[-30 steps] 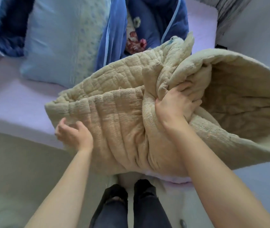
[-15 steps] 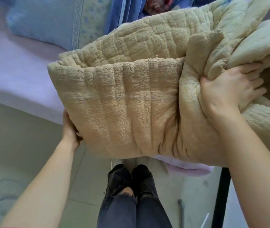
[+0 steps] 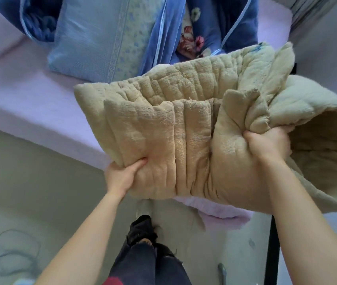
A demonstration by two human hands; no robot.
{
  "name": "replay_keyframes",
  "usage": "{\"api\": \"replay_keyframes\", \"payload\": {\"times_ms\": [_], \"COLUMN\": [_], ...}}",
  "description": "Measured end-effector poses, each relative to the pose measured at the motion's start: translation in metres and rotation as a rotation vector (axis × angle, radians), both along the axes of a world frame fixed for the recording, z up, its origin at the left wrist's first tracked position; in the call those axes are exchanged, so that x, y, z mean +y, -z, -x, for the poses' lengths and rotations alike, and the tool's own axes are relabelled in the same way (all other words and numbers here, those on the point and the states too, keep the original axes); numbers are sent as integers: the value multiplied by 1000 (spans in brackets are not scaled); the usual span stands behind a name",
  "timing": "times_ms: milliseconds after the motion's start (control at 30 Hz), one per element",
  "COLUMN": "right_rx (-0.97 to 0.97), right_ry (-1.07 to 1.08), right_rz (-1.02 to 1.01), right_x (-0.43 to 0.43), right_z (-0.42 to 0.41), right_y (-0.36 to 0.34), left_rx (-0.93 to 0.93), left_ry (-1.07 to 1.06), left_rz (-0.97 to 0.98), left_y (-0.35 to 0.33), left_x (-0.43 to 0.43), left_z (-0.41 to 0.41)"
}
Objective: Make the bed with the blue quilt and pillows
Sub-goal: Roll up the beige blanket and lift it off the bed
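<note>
A thick folded beige quilted pad (image 3: 184, 128) is held up over the corner of the bed. My left hand (image 3: 122, 177) grips its lower left edge, thumb pressed into the front, fingers hidden behind. My right hand (image 3: 270, 145) grips a bunched fold on the right. Behind the pad, a light blue pillow (image 3: 99, 36) lies on the lilac mattress (image 3: 25, 95). The blue quilt (image 3: 216, 21) with a floral lining is heaped at the back of the bed.
The bed's edge runs diagonally from left to centre. Grey floor (image 3: 30, 202) lies below, with my legs and dark shoes (image 3: 143, 229) close to the bed. A black metal bed leg (image 3: 272, 249) stands at the lower right. A grey wall is at the right.
My left hand has come from beneath the pad's left edge to grip its lower left corner. The pad is lower and farther from the camera, so more pillow and quilt show.
</note>
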State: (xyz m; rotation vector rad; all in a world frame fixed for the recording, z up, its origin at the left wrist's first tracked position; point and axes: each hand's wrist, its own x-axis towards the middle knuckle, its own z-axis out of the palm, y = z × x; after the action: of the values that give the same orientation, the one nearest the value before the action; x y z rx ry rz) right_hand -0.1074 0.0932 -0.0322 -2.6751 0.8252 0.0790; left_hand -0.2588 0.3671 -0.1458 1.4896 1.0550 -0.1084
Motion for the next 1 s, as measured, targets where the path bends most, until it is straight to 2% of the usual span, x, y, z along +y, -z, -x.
{"api": "replay_keyframes", "payload": {"times_ms": [133, 300, 400, 567, 733, 867, 1000], "right_rx": [-47, -247, -270, -272, -197, -153, -89], "right_ry": [-48, -172, -250, -402, -585, -725, -858], "right_rz": [-145, -289, -369, -454, -497, -523, -560], "right_x": [-5, 26, 58, 128, 253, 391, 534], "right_z": [25, 47, 68, 93, 105, 114, 133], "right_y": [-47, -125, -158, -184, -181, -168, -155], "left_rx": [-54, -218, -303, -286, -256, -241, -135], "left_ry": [-29, -77, -113, -196, -360, -497, -603], "left_rz": [-66, -224, -322, -460, -487, -416, -413], "left_y": [-44, -141, -196, -251, -269, -252, -244], "left_x": [-8, 41, 75, 149, 236, 337, 442], "left_z": [27, 38, 62, 103, 155, 198, 241]}}
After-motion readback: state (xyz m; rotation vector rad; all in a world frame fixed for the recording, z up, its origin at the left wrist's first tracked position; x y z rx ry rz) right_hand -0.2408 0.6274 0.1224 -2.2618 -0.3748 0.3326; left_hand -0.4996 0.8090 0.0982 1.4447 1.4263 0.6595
